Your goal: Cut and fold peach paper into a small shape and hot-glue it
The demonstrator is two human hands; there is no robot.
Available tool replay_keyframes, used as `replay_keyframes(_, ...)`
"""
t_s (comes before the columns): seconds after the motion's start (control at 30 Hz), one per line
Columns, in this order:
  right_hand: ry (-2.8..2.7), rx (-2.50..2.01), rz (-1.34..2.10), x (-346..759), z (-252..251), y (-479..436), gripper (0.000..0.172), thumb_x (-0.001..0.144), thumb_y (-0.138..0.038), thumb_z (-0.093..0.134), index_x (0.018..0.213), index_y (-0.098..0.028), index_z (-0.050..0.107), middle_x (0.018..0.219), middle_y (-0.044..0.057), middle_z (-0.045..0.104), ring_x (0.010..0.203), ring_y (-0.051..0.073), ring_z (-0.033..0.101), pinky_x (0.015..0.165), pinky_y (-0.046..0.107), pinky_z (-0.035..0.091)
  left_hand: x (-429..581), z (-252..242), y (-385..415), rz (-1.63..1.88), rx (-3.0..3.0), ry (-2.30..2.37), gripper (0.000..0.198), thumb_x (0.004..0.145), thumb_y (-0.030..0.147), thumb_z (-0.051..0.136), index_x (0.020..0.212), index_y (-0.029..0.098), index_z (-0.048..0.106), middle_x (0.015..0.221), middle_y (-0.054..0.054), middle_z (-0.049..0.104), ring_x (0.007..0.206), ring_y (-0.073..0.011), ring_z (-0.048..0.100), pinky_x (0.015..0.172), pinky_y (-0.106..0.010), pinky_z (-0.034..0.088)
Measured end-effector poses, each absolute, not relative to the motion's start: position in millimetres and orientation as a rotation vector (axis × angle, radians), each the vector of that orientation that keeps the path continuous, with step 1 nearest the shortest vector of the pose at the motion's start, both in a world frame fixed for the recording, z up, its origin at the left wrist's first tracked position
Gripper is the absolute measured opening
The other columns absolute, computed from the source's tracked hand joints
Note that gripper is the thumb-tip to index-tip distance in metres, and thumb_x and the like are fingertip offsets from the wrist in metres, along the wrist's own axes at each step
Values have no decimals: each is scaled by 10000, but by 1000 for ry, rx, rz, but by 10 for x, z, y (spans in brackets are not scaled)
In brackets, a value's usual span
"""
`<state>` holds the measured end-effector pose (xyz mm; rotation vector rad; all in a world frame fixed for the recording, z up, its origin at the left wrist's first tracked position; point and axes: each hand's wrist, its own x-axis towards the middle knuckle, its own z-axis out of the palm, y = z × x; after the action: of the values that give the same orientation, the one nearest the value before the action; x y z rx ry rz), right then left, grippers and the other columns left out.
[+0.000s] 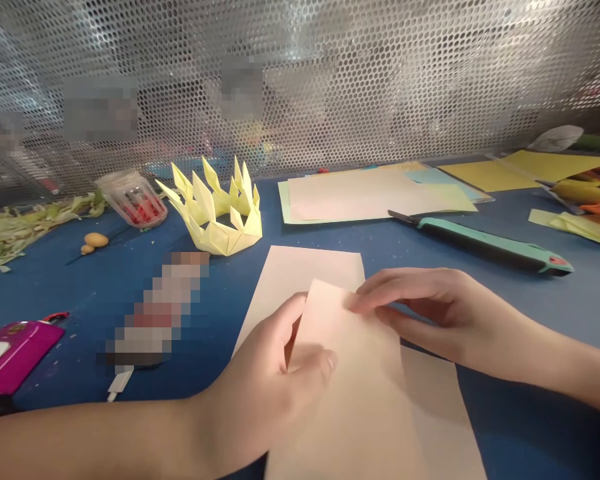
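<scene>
A pale peach sheet of paper lies on the blue table in front of me, with its near part folded up and over. My left hand pinches the left edge of the folded flap, thumb on top. My right hand presses its fingertips on the flap's top right corner, fingers together and bent.
A yellow folded paper crown stands behind the sheet. A teal utility knife lies at the right, near a stack of coloured paper. A magenta object sits at the left, a small clear jar behind it. A perforated metal wall closes the back.
</scene>
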<state>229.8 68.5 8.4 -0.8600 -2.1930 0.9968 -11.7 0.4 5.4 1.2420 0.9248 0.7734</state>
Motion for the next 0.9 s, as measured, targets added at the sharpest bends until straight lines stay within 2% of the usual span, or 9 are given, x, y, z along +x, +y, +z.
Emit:
replay_keyframes(0.07, -2181, -858, 952, 2305, 48, 708, 231, 943, -290, 645, 1120, -310, 793, 1072, 43, 798, 946, 212, 755, 820, 320, 636, -107, 54, 22, 805, 1182, 852, 376, 1023, 175, 526, 1393, 238, 547, 1334, -86, 708, 1186, -250, 712, 891, -329, 632)
replay_keyframes(0.17, -2160, -887, 952, 2319, 8, 722, 336, 948, -298, 651, 1273, -332, 729, 1119, 44, 783, 973, 210, 747, 830, 323, 634, -100, 37, 33, 845, 1158, 851, 420, 1056, 208, 510, 1473, 241, 482, 1336, -90, 705, 1187, -237, 709, 935, -330, 610)
replay_keyframes(0.27, -2167, -952, 990, 2322, -2, 717, 389, 931, -383, 694, 1317, -338, 706, 985, 32, 776, 834, 191, 725, 700, 285, 615, -103, 18, 21, 794, 1174, 861, 384, 1086, 235, 458, 1465, 253, 515, 1319, -82, 716, 1148, -236, 726, 915, -332, 613)
replay_keyframes(0.4, -2179, -981, 1123, 2296, 25, 710, 224, 907, -441, 712, 1065, -296, 773, 940, 19, 766, 702, 165, 676, 559, 250, 539, -127, 5, 4, 789, 1189, 903, 389, 1091, 376, 480, 1464, 280, 536, 1322, -68, 719, 1173, -257, 714, 918, -338, 609)
replay_keyframes(0.53, -2159, -845, 1065, 2258, 75, 713, 141, 905, -360, 697, 846, -237, 735, 815, 24, 742, 666, 162, 673, 553, 247, 532, -151, 16, 29, 803, 1086, 956, 530, 1052, 577, 484, 1500, 295, 487, 1239, -59, 762, 1160, -249, 721, 983, -359, 586)
replay_keyframes(0.7, -2223, -676, 853, 2264, 68, 687, 183, 942, -245, 640, 835, -296, 779, 913, 28, 748, 756, 166, 707, 601, 267, 546, -140, 26, 60, 744, 1244, 1013, 508, 1011, 449, 619, 1478, 281, 508, 1196, -50, 762, 1127, -218, 722, 917, -293, 583)
replay_keyframes(0.9, -2233, -546, 840, 2308, 38, 653, 249, 971, -171, 612, 890, -317, 797, 1051, 23, 702, 886, 149, 713, 686, 257, 571, -127, 46, 40, 639, 1268, 977, 564, 974, 383, 690, 1493, 298, 487, 1072, 6, 764, 1037, -171, 719, 866, -251, 546)
